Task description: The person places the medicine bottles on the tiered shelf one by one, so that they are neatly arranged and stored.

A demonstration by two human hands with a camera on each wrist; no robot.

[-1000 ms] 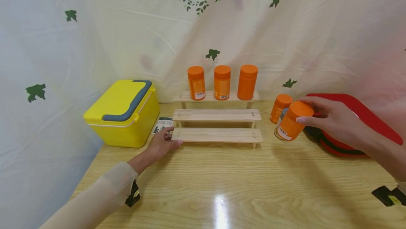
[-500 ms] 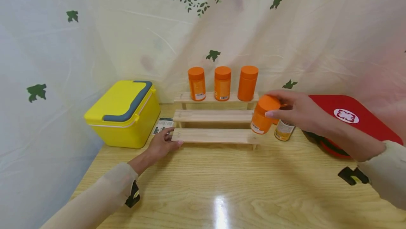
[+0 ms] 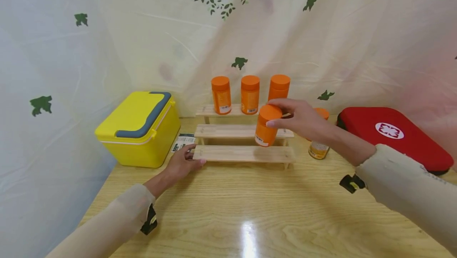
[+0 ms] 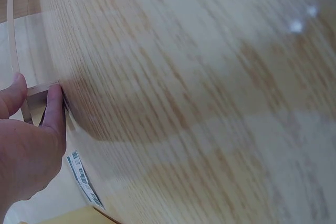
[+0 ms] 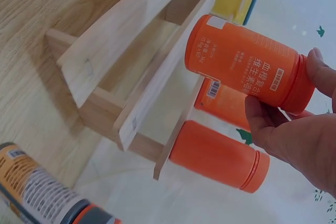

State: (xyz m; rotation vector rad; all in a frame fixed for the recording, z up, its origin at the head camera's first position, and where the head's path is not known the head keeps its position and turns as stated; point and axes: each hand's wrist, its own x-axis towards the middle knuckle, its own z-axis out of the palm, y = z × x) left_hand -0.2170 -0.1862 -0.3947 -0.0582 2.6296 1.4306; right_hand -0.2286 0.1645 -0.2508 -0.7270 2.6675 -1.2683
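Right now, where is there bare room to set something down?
Bare: the table in front of the rack, between the sleeves; the lowest shelf, right of the left grip; the middle shelf, near the held jar.

Crowded: the top shelf, with three jars, and the spot between rack and red case, where two containers stand.

The rack [image 3: 242, 153] stands between box [image 3: 137, 121] and case [image 3: 392, 133], three jars [image 3: 250, 96] on its top shelf [image 3: 204, 110]
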